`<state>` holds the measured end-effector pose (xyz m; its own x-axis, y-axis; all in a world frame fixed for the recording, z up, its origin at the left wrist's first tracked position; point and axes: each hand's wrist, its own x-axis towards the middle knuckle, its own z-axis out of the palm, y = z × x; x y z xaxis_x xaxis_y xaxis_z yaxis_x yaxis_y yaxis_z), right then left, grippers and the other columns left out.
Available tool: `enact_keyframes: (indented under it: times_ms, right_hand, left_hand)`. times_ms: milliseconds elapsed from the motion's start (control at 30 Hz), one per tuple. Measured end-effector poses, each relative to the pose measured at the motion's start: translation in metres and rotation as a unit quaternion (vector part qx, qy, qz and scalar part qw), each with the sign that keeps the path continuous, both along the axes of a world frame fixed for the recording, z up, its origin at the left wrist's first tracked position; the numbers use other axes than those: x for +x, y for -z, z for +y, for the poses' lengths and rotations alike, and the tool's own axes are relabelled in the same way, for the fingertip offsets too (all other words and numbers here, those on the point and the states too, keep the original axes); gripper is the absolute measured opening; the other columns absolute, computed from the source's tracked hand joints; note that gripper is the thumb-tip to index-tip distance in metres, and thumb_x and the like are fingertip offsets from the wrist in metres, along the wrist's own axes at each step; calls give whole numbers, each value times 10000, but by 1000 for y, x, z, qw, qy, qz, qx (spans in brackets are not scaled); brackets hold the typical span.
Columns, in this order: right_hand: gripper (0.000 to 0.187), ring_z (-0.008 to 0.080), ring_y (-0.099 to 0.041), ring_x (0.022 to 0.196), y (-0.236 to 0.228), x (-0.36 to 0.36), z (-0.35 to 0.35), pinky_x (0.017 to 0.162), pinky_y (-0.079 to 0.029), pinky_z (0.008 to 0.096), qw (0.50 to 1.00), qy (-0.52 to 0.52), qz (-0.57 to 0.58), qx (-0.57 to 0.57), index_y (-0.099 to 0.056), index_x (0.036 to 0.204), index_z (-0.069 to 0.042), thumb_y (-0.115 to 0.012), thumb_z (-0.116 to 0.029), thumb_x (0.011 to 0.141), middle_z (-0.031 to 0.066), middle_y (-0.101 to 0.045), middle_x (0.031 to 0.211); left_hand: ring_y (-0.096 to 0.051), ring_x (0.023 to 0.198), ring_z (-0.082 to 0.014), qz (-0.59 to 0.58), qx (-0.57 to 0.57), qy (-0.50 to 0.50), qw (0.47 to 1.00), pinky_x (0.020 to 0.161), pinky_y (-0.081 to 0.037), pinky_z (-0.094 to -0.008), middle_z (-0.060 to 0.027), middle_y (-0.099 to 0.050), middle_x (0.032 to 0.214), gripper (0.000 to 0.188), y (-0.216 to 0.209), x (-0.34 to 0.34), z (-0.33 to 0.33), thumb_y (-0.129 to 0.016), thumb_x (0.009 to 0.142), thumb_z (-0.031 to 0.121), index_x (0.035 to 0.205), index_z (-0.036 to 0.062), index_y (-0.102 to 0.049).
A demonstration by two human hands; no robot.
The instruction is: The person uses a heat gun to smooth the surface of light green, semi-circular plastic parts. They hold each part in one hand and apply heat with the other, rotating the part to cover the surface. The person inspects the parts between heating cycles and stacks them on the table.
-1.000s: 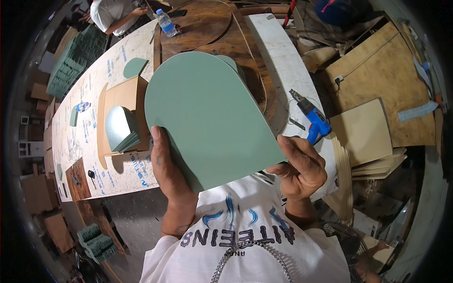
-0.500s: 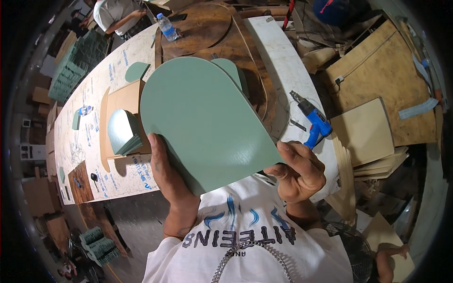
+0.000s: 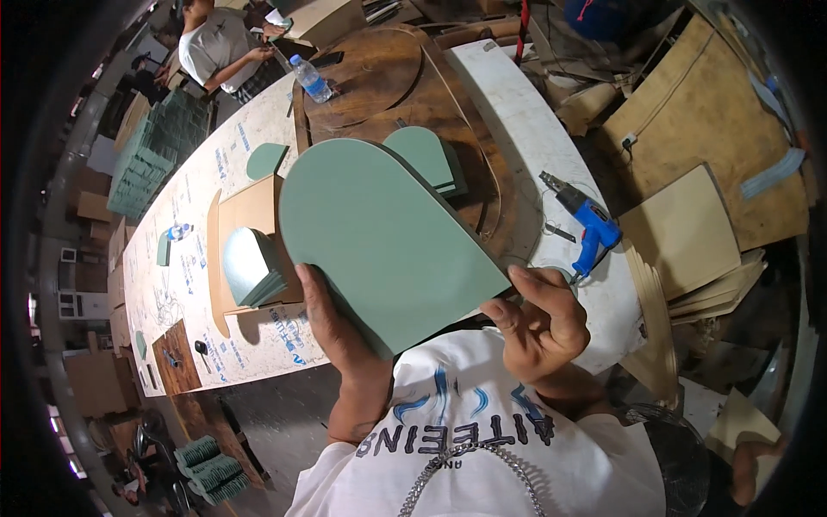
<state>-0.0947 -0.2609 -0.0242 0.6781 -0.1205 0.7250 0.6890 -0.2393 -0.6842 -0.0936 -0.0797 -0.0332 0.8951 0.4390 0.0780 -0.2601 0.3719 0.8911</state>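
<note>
Head view: just the one angle, looking down over a white worktop.
Green arched board: held up in the middle of the scene, curve pointing far left, straight end near.
Left hand: clamped on the board's near left edge, thumb on the upper face, other fingers hidden underneath. Probably taking most of the weight.
Right hand: forefinger and thumb together on the near right corner, more of a light pinch, imo. Exact contact underneath, can't tell.
Holding tip: support from below with the left, steer with the right corner, go easy on thumb pressure to avoid marking the smooth face. Tilt slowly to catch the light across it.
Board edges: watch the far right one, overlapping smaller green boards on the dark wood piece from this angle. True gap, can't tell. Careful with the corners too, likely easiest to chip.
Left side: pretty tight, with a stack of small arched boards on cardboard.
Right side: more open, up to the blue heat gun.
Near side: white shirt close below the straight end, so better to swing out than in.
</note>
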Motion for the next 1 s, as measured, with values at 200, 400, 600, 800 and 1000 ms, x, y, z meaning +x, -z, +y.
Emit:
enact_keyframes:
  times_ms: [200,400,600,800,1000]
  right_hand:
    - [512,246,-633,864,7,5,2,724,-540,306,980,-120,7,161,-382,1203,59,-631,105,758,216,-560,1048]
    - [402,286,-544,1028,-5,29,-18,857,-474,370,997,-59,-50,-16,-481,1149,82,-636,-97,825,238,-512,1157]
    - [375,285,-572,979,-10,21,-12,790,-504,350,996,-47,-70,-31,-586,1058,-12,-734,-119,730,172,-564,1096]
    - [356,284,-580,941,-8,18,-12,777,-510,369,996,-24,-77,-23,-581,1019,-6,-746,-99,718,165,-580,1043]
    - [328,290,-575,940,-16,16,-12,776,-503,360,994,-48,-82,-53,-567,1004,1,-729,-84,731,170,-580,1022]
  left_hand:
    - [-658,830,-168,157,-230,146,949,670,-573,-256,-141,-627,992,381,-25,15,-17,-454,940,302,1145,-15,-509]
    - [-590,1015,-227,253,-343,302,853,885,-505,-343,-159,-548,1153,410,-1,16,-23,-412,958,283,1239,-14,-437]
    - [-604,987,-220,234,-398,355,813,847,-530,-317,-157,-557,1126,407,12,13,-28,-388,965,296,1226,-11,-439]
    - [-612,966,-196,255,-371,375,810,815,-539,-288,-145,-562,1110,409,12,9,-32,-354,973,302,1233,-4,-432]
    - [-603,976,-185,277,-358,353,818,812,-529,-276,-131,-552,1139,420,7,6,-32,-353,973,307,1260,8,-418]
